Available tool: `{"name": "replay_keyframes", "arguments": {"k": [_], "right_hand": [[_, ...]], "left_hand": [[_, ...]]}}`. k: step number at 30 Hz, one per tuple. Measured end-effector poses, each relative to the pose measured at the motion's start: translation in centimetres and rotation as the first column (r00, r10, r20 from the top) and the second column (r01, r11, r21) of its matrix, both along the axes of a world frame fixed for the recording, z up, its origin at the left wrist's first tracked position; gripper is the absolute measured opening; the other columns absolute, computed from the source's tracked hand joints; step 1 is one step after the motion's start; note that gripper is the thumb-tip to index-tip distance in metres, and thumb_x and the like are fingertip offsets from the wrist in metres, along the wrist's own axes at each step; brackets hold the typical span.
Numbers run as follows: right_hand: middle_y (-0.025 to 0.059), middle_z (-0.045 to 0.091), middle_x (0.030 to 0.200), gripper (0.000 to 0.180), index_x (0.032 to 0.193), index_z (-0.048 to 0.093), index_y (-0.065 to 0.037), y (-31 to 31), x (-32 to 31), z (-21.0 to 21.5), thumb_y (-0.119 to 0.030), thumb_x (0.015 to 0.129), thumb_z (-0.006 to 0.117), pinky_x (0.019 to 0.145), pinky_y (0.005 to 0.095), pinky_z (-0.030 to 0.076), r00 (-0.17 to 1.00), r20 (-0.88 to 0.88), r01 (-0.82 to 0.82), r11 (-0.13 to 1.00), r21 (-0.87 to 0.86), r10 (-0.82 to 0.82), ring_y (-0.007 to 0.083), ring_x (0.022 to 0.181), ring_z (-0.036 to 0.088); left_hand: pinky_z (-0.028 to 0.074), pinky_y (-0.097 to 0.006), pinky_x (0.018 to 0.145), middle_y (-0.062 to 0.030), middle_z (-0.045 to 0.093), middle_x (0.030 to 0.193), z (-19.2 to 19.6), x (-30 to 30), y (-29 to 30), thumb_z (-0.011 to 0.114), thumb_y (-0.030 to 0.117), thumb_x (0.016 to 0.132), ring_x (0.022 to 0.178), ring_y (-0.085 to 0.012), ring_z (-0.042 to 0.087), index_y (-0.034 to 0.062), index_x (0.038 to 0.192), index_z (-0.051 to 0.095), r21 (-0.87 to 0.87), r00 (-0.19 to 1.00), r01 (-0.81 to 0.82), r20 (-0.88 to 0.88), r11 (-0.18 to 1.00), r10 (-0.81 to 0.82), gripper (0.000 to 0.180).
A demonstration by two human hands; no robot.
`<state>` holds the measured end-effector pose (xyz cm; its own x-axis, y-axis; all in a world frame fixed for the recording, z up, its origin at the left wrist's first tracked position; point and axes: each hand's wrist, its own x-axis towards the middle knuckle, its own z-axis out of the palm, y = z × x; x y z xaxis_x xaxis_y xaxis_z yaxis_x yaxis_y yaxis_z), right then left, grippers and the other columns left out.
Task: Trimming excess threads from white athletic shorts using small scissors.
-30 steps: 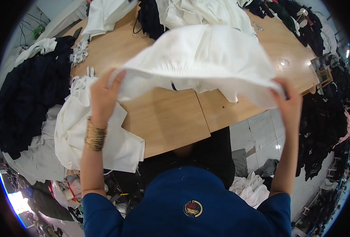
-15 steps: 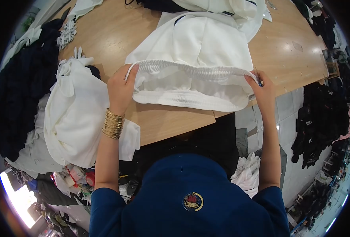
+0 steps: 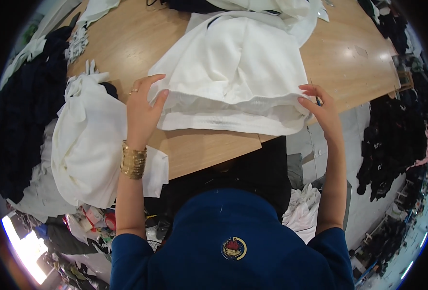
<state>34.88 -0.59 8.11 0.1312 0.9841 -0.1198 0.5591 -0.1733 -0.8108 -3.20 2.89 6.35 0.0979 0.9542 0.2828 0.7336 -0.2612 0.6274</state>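
A white garment (image 3: pixel 252 53) with a gathered elastic waistband lies on the table, its waist opening toward me. At the left end of the waistband, my left hand (image 3: pixel 144 108) has thumb and fingers spread, gripping nothing. Beside the right end is my right hand (image 3: pixel 326 110), its thumb and forefinger apart near the cloth edge. Tucked in that hand is a small dark pointed tool, seemingly thread snips (image 3: pixel 318 100), mostly hidden by the fingers. The waistband's front edge rests close to the table edge.
The wooden table (image 3: pixel 354 67) ends just in front of me. A white cloth pile (image 3: pixel 86 145) hangs over its left side, beside dark fabric (image 3: pixel 23 130). More white and dark cloth (image 3: pixel 199 6) lies at the far edge. Black garments (image 3: pixel 388 145) are heaped at right.
Both hands have let go of the waistband, and their fingers have spread. The raised upper edge of the waistband has sunk down, narrowing the opening.
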Motion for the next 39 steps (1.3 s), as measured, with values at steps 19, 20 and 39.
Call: {"name": "replay_keyframes", "arguments": {"k": [19, 20, 39], "right_hand": [[0.0098, 0.055, 0.098, 0.049, 0.113, 0.057, -0.007, -5.3, -0.7, 0.1, -0.022, 0.069, 0.075, 0.079, 0.0311, 0.045, 0.976, 0.111, 0.159, 0.959, 0.234, -0.189, 0.0209, 0.092, 0.056], [0.0093, 0.054, 0.099, 0.052, 0.116, 0.055, -0.010, -5.8, -1.6, -0.1, -0.022, 0.069, 0.075, 0.077, 0.0322, 0.046, 0.967, 0.102, 0.205, 0.949, 0.239, -0.235, 0.0213, 0.092, 0.056], [0.0029, 0.061, 0.078, 0.020, 0.091, 0.063, -0.003, -2.2, 8.6, 12.3, 0.000, 0.072, 0.061, 0.065, 0.0257, 0.043, 0.942, 0.131, 0.243, 0.897, 0.370, -0.310, 0.0117, 0.070, 0.056]], "left_hand": [[0.018, -0.049, 0.108, -0.0035, 0.049, 0.126, 1.3, 10.3, -5.4, 0.068, 0.014, 0.073, 0.122, -0.0271, 0.041, 0.0164, 0.116, 0.057, -0.048, 0.895, 0.405, -0.181, 0.913, -0.407, 0.044], [0.020, -0.050, 0.106, -0.0033, 0.052, 0.120, 0.9, 11.6, -5.3, 0.066, 0.013, 0.074, 0.118, -0.0268, 0.044, 0.0159, 0.113, 0.057, -0.004, 0.907, 0.396, -0.157, 0.918, -0.391, 0.041], [0.044, -0.019, 0.045, -0.0009, 0.060, 0.077, 18.2, -0.9, 6.6, 0.054, 0.005, 0.082, 0.051, -0.0074, 0.056, 0.0021, 0.087, 0.058, 0.185, 0.945, 0.040, 0.312, 0.982, -0.097, 0.007]]}}
